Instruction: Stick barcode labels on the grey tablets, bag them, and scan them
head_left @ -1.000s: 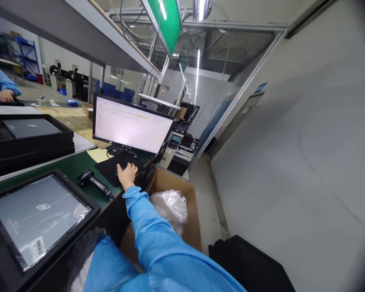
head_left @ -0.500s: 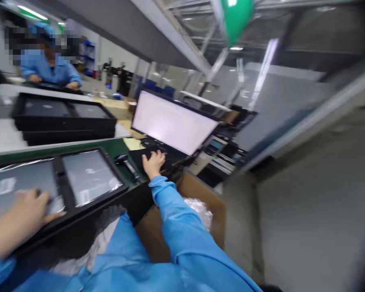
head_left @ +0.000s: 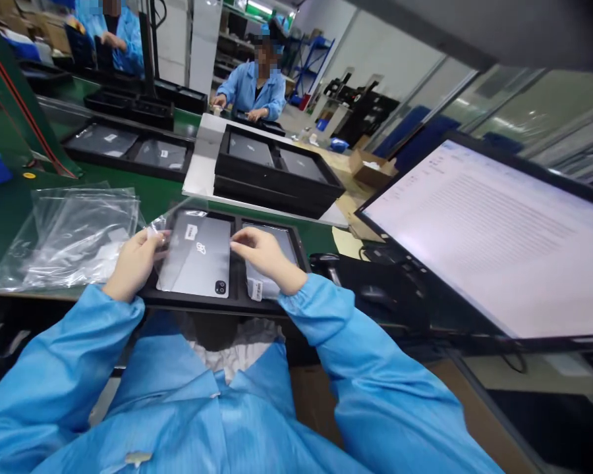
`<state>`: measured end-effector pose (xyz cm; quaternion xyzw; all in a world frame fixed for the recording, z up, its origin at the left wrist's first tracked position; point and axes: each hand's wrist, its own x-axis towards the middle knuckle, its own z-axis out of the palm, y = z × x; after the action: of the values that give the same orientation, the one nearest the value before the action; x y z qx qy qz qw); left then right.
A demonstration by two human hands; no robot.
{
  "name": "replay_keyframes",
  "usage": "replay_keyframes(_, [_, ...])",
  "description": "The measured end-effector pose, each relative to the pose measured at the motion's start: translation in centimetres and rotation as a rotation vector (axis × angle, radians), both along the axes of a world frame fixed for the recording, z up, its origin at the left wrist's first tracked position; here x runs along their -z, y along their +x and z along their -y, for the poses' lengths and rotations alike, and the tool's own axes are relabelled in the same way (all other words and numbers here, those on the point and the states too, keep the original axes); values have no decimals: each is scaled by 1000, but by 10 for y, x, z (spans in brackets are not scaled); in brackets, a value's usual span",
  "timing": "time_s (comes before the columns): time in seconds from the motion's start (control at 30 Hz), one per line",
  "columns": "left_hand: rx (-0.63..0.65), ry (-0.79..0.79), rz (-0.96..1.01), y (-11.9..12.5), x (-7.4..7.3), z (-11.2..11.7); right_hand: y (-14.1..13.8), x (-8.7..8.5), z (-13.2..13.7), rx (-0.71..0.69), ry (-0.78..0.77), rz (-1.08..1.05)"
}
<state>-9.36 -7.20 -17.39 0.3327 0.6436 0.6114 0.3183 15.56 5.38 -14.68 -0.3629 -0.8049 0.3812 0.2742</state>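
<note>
A silver-grey tablet (head_left: 197, 260) lies back side up over the left compartment of a black tray (head_left: 222, 304), its camera at the lower right corner and a small white label near the top. Clear plastic shows around its upper left. My left hand (head_left: 136, 260) is closed on the tablet's left edge, with clear plastic at the fingertips. The thumb and forefinger of my right hand (head_left: 264, 257) are pinched together at its right edge. Beneath the right hand, a second tablet (head_left: 282, 240) sits in the right compartment, partly hidden, with a label at its bottom.
Clear plastic bags (head_left: 79, 240) lie in a pile at left. Stacked black trays (head_left: 277, 191) with tablets stand behind, beside another tray (head_left: 128, 148). A scanner (head_left: 326, 260), a mouse (head_left: 378, 296) and a large monitor (head_left: 499, 237) are at right. Two co-workers (head_left: 254, 85) sit across.
My view has swung left. My right hand has left the mouse area and come to the tablet's right edge. My left hand has shifted from lying over the tablet to its left edge.
</note>
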Motion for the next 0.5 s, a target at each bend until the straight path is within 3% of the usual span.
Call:
replay_keyframes(0.13, [-195,157,243,8,3,8,-64,20,-11,35,-350,16])
replay_keyframes(0.23, [-234,237,256,12,3,10,-98,34,-23,114,-445,6])
replay_keyframes(0.33, [-220,281,234,14,6,10,-118,40,-30,179,-418,33])
replay_keyframes(0.4, [-214,312,241,15,8,10,-123,41,-31,190,-315,76])
replay_keyframes(0.5, [-329,432,293,7,3,15,-122,42,-28,177,-152,93])
